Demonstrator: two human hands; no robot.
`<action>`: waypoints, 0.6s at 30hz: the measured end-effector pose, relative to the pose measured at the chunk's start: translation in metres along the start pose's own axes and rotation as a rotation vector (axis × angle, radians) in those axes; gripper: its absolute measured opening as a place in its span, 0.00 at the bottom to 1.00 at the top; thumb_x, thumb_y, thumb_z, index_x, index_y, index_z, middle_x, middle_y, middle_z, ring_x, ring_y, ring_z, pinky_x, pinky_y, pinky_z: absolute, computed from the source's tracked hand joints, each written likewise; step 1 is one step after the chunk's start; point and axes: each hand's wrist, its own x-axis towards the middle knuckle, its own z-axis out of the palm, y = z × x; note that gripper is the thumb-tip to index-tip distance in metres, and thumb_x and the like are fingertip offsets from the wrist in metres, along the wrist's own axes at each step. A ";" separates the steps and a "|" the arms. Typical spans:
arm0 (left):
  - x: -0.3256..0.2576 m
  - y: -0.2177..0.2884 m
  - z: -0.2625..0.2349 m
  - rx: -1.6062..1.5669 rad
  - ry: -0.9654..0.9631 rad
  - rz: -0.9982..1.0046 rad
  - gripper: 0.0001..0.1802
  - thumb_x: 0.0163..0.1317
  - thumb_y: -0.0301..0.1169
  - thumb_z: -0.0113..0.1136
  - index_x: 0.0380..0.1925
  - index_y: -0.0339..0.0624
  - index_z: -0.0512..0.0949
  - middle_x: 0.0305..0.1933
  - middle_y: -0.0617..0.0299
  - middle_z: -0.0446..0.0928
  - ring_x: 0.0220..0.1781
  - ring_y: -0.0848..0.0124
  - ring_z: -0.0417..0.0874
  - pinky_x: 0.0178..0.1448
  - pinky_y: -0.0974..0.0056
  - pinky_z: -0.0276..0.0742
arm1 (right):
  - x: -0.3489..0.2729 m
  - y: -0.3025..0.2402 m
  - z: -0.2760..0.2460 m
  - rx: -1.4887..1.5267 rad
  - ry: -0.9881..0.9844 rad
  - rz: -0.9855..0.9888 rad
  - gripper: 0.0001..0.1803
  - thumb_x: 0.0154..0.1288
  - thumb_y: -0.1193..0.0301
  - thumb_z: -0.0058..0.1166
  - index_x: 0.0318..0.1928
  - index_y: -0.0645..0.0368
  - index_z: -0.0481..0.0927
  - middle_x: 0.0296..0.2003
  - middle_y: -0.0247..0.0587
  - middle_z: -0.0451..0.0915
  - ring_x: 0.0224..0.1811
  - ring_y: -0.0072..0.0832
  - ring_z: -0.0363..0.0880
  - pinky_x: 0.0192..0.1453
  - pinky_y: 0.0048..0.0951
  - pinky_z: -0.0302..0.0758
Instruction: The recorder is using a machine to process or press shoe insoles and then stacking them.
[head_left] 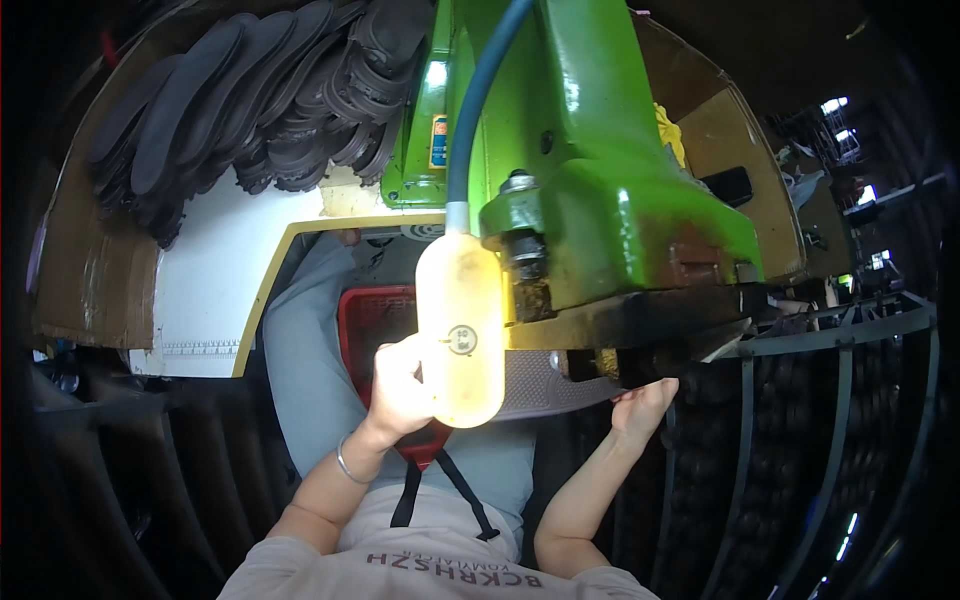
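Observation:
A grey-brown shoe sole [545, 386] with a dotted surface lies across under the head of a green machine [610, 190]. At its right end, my right hand [643, 408] grips the edge with curled fingers. My left hand [402, 388] is closed at the sole's other end, its fingertips partly hidden behind a glowing oval lamp [461, 385]. The lamp hangs in front of the machine on a blue hose [476, 100] and covers the sole's left part. Dark parts of the machine head hide some of the sole's far edge.
Many dark shoe soles [190, 110] are stacked at the back left, beside a cardboard box wall [110, 255]. A white tabletop [205, 270] has a yellow edge. Below it sits a red basket [385, 310] by my legs. Metal racks [745, 450] stand to the right.

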 end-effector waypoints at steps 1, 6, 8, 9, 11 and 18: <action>-0.001 0.003 -0.002 -0.063 0.027 -0.020 0.14 0.51 0.22 0.64 0.39 0.25 0.79 0.33 0.53 0.84 0.33 0.72 0.84 0.42 0.68 0.79 | -0.001 -0.001 0.003 0.012 0.002 0.002 0.06 0.69 0.72 0.49 0.39 0.62 0.71 0.23 0.34 0.75 0.12 0.14 0.65 0.12 0.16 0.61; -0.016 0.013 -0.029 -0.204 0.122 -0.183 0.12 0.53 0.20 0.62 0.39 0.26 0.80 0.32 0.57 0.83 0.33 0.73 0.82 0.41 0.69 0.78 | -0.013 0.010 0.025 0.132 -0.081 0.110 0.08 0.68 0.73 0.48 0.43 0.64 0.72 0.27 0.38 0.76 0.12 0.15 0.66 0.10 0.16 0.60; -0.023 0.011 -0.048 -0.375 0.169 -0.341 0.08 0.55 0.20 0.63 0.35 0.27 0.79 0.33 0.56 0.83 0.32 0.74 0.82 0.39 0.71 0.77 | -0.019 0.016 0.037 0.204 -0.186 0.149 0.10 0.64 0.77 0.47 0.45 0.67 0.71 0.29 0.42 0.77 0.12 0.17 0.68 0.10 0.17 0.63; -0.028 0.009 -0.059 -0.397 0.177 -0.371 0.08 0.55 0.19 0.62 0.35 0.27 0.79 0.33 0.56 0.83 0.32 0.74 0.81 0.39 0.71 0.77 | -0.024 0.019 0.045 0.140 -0.172 0.173 0.09 0.64 0.77 0.48 0.44 0.67 0.72 0.28 0.41 0.77 0.12 0.17 0.68 0.11 0.17 0.64; -0.037 0.002 -0.081 -0.402 0.211 -0.425 0.07 0.57 0.20 0.62 0.36 0.29 0.78 0.34 0.57 0.82 0.32 0.76 0.80 0.39 0.72 0.76 | -0.036 0.022 0.059 0.167 -0.242 0.191 0.07 0.63 0.76 0.55 0.39 0.67 0.75 0.26 0.37 0.78 0.15 0.16 0.72 0.13 0.17 0.68; -0.064 -0.005 -0.099 0.409 -0.246 -0.406 0.13 0.57 0.23 0.66 0.42 0.32 0.79 0.36 0.60 0.83 0.37 0.76 0.81 0.45 0.69 0.77 | -0.060 0.023 0.089 -0.453 -0.529 -0.202 0.14 0.48 0.79 0.71 0.36 0.66 0.82 0.27 0.34 0.81 0.24 0.16 0.76 0.29 0.20 0.72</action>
